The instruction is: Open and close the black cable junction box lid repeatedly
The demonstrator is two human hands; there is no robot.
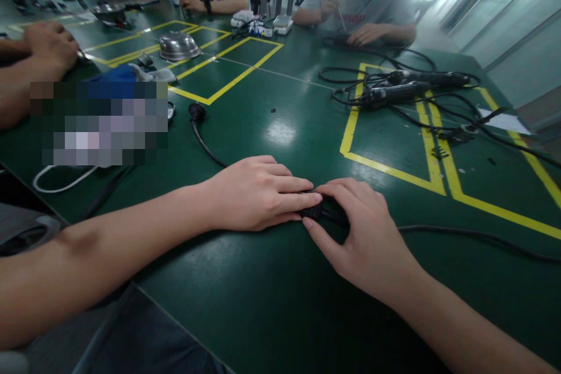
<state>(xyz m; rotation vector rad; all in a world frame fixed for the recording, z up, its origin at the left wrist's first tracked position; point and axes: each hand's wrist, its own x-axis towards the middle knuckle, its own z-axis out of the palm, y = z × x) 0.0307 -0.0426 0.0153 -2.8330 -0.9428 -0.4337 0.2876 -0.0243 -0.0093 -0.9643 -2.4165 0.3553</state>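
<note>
My left hand [258, 196] lies low over the green table, its fingers held together on a small black block-shaped piece [312, 210]. At the same piece, my right hand [362, 222] curves its thumb and forefinger around the right end, close to the left fingertips. Both hands partly cover the piece, so its exact kind is unclear. A black power plug [197, 112] lies beyond my left forearm; its cord runs toward my left hand and disappears behind it. Another black cable [464, 232] extends right from behind my right hand.
Black electric screwdrivers [394, 92] with tangled cables lie at right across yellow tape [385, 168]. A metal bowl [179, 45] stands farther back. At left are a blurred-out bundle [114, 123] and another person's hand [52, 47]. Several people sit across the green table [263, 280].
</note>
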